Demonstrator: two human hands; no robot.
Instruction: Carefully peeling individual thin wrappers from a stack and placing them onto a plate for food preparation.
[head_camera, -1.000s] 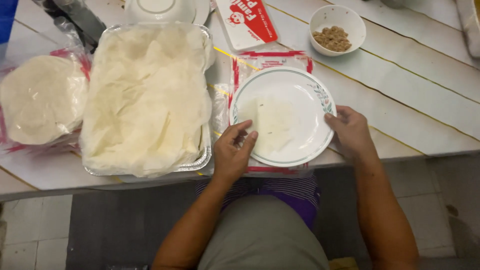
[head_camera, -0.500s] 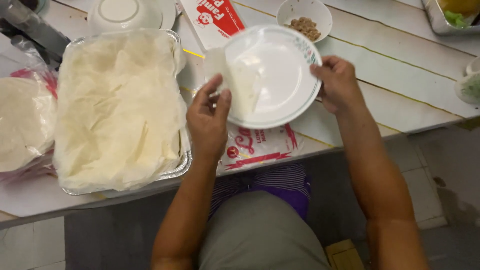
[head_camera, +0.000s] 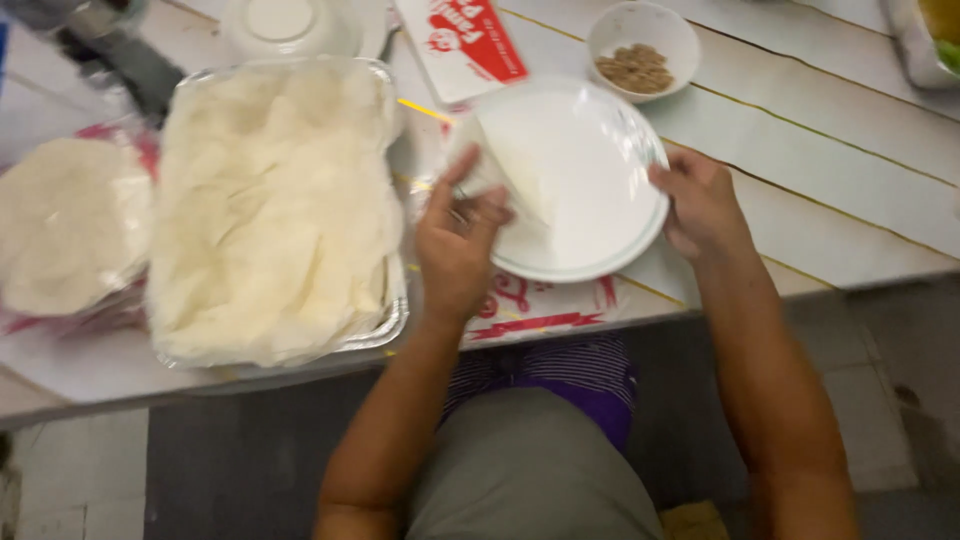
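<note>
The left hand (head_camera: 455, 245) pinches a folded wrapper (head_camera: 505, 175) at the plate's (head_camera: 590, 190) nine o'clock edge; the right hand (head_camera: 700, 200) grips its three o'clock rim.

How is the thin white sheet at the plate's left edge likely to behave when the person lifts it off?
The thin white sheet probably flops: it already bends where the left hand pinches it. It seems light, and may tear, being so thin. The right hand grips the plate at its rim, probably steadying it.

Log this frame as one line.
left hand: pinching folded wrapper | right hand: gripping plate rim, tilted | foil tray: beside left hand
</note>
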